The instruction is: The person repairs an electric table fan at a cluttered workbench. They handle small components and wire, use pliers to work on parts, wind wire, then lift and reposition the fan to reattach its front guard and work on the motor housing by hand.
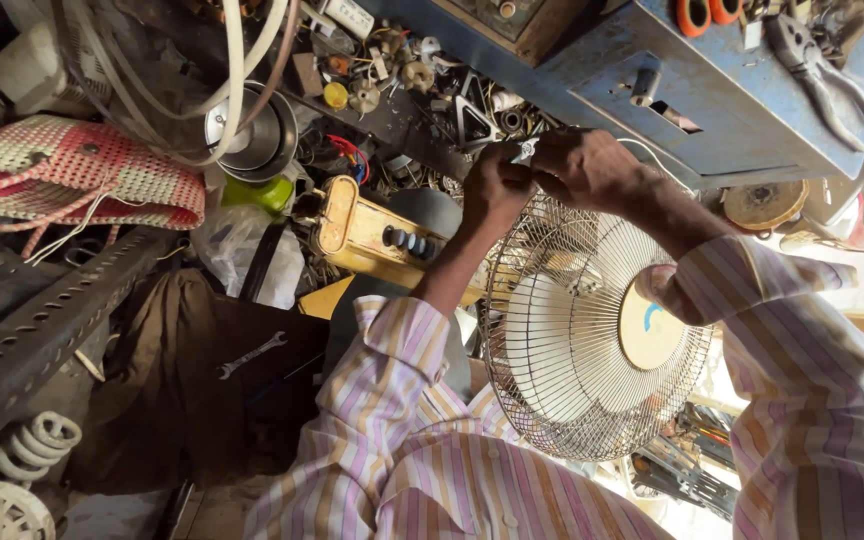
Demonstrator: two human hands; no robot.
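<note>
I see one round wire fan guard [592, 330] standing on edge in the middle of my view, with one pale disc [652, 325] at its hub. Both hands meet at the guard's rim, at its twelve o'clock. My left hand [497, 190] is curled with its fingertips pressed together on the wire edge there. My right hand [587, 165] closes over the same spot from the one o'clock side, and a small metal piece [525, 150] shows between the two hands; I cannot tell which fingers pinch it. Both forearms wear striped sleeves.

At nine o'clock from the guard lies one yellow housing [357, 235] carrying a row of dark knobs. One spanner [250, 355] rests on dark cloth at eight o'clock. Farther out at ten o'clock sits one woven red and white basket [82, 175]. At one o'clock stands one blue metal box [732, 100], with one pair of pliers [817, 65] lying on it.
</note>
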